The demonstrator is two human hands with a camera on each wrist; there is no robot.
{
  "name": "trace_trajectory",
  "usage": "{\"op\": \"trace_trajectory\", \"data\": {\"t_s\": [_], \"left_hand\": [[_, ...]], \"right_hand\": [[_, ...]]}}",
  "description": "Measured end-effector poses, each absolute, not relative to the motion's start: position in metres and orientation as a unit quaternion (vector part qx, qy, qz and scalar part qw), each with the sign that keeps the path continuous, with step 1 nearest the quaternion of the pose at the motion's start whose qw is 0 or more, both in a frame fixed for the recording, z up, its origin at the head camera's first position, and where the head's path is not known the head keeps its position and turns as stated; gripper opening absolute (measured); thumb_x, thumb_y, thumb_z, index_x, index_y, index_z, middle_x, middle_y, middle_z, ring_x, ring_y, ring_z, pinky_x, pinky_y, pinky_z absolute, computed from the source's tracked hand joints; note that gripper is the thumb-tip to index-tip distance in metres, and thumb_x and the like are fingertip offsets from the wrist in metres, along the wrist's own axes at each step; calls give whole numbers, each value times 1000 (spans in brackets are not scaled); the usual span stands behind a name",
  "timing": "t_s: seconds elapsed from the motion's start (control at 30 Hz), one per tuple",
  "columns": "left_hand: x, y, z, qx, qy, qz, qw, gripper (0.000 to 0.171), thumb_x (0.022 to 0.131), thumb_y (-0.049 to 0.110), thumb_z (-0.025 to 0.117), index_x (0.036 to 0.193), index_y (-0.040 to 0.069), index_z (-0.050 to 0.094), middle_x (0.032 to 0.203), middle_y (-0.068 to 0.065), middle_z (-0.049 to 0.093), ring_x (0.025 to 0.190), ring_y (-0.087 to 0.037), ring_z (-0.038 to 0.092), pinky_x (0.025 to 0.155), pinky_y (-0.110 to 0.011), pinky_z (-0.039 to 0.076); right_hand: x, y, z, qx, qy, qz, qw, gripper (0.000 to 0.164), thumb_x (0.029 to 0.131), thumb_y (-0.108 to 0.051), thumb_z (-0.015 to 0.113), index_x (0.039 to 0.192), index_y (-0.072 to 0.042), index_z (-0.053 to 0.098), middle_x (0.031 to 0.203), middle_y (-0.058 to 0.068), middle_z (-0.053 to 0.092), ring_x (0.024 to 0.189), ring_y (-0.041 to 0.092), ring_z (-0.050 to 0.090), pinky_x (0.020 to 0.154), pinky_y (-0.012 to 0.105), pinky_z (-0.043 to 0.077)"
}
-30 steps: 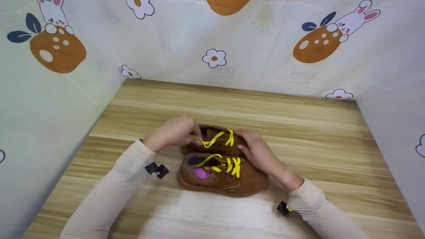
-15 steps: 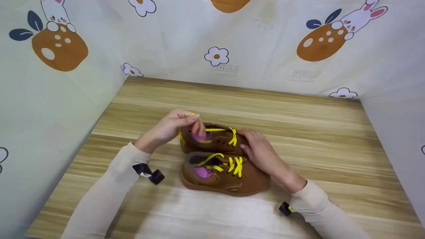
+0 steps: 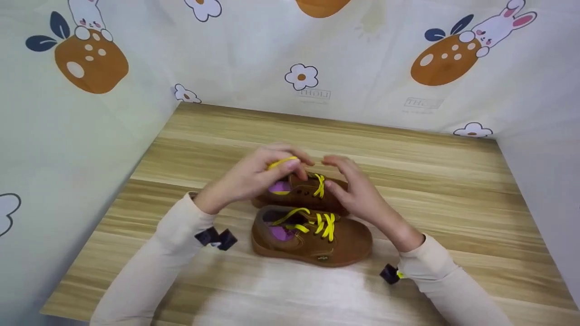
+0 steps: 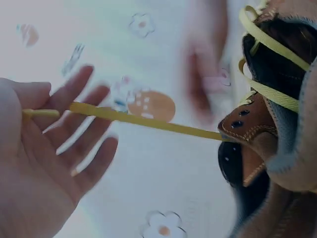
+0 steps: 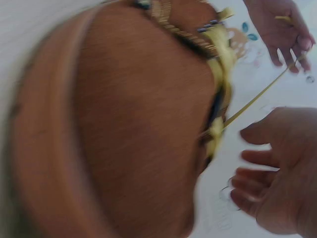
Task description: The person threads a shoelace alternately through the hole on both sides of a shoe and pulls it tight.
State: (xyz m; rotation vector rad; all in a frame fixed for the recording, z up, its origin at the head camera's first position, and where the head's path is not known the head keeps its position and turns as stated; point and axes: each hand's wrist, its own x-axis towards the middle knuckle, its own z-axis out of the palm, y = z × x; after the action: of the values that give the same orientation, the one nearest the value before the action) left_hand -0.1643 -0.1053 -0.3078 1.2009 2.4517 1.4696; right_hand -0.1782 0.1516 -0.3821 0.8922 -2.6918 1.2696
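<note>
Two brown lace-up shoes lie side by side, toes to the right: a near shoe (image 3: 353, 240) and a far shoe (image 3: 294, 199), partly hidden by the hands. My left hand (image 3: 258, 174), above the far shoe's opening, pinches a yellow shoelace (image 4: 163, 128) between thumb and forefinger. In the left wrist view that lace runs taut to the far shoe's eyelets, the other fingers spread. My right hand (image 3: 358, 190) is raised over the far shoe's toe, holding nothing, fingers loosely bent. Crossed yellow laces (image 3: 327, 226) sit on the near shoe, its loose ends lying over the opening.
Both shoes stand on a wood-grain tabletop (image 3: 217, 131). Pale cloth walls (image 3: 244, 54) with printed rabbits, oranges and flowers rise behind it and at both sides. A small black block (image 3: 389, 274) hangs at the right cuff, and others at the left cuff.
My left hand has pulled the lace up from the far shoe's opening and moved rightward over the shoe. My right hand has let go of the shoe's toe and lifted.
</note>
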Motion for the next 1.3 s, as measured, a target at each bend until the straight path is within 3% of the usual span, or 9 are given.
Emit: {"op": "trace_trajectory", "data": {"t_s": [0.13,0.2,0.3,0.47,0.63,0.73,0.93,1.13,1.3], "left_hand": [[-162,-86,-303,403,832,372,-88,33,103,26,51,80,10,69,116,-8,59,113,-20,52,100,-37,44],[-163,-83,-302,387,837,361,-137,33,101,28,55,75,10,66,105,-8,57,103,-19,51,93,-35,45],[-168,-83,-306,341,837,397,-162,32,98,24,60,72,7,65,91,-8,58,87,-18,54,81,-34,49],[-176,-87,-329,284,889,356,-42,19,97,22,62,89,7,71,87,-6,69,77,-16,62,73,-32,54],[-185,-84,-356,322,909,254,76,21,94,20,65,107,5,73,105,-10,75,95,-24,71,88,-37,57],[-188,-82,-365,324,907,255,86,20,95,16,62,108,3,73,107,-12,75,100,-26,70,92,-40,55],[-193,-84,-374,304,897,302,109,20,96,12,58,104,1,72,97,-12,73,80,-18,61,79,-33,51],[-194,-83,-375,297,894,313,122,23,96,12,56,108,0,72,103,-13,74,89,-22,64,86,-37,52],[-192,-81,-374,289,896,313,126,23,97,13,56,108,1,72,103,-13,74,89,-22,63,86,-37,51]], "right_hand": [[-172,138,-349,329,-756,562,-76,35,101,-16,55,135,-6,55,127,1,65,122,14,59,110,37,44],[-168,134,-341,330,-712,608,-124,27,103,-17,52,123,-1,60,99,-3,70,94,10,65,93,30,52],[-163,132,-336,324,-682,641,-139,28,105,-16,47,106,8,62,63,-5,53,57,11,50,59,26,46],[-160,135,-332,326,-706,627,-51,33,106,-12,42,99,11,65,54,-7,38,48,10,34,44,26,27],[-156,138,-321,348,-697,627,0,30,104,-9,45,103,12,66,55,-2,38,49,11,34,44,28,25],[-151,138,-316,354,-712,605,31,22,101,-4,51,104,9,69,57,0,47,51,9,38,45,27,29],[-154,135,-332,354,-849,382,89,17,97,-17,63,92,-10,78,70,-1,68,55,2,45,53,17,38],[-163,131,-369,360,-902,199,134,17,90,-19,66,75,-14,73,56,-3,58,48,4,38,46,19,31],[-166,127,-379,356,-910,178,112,20,89,-19,64,69,-16,66,54,-4,53,50,7,41,45,21,32]]}}
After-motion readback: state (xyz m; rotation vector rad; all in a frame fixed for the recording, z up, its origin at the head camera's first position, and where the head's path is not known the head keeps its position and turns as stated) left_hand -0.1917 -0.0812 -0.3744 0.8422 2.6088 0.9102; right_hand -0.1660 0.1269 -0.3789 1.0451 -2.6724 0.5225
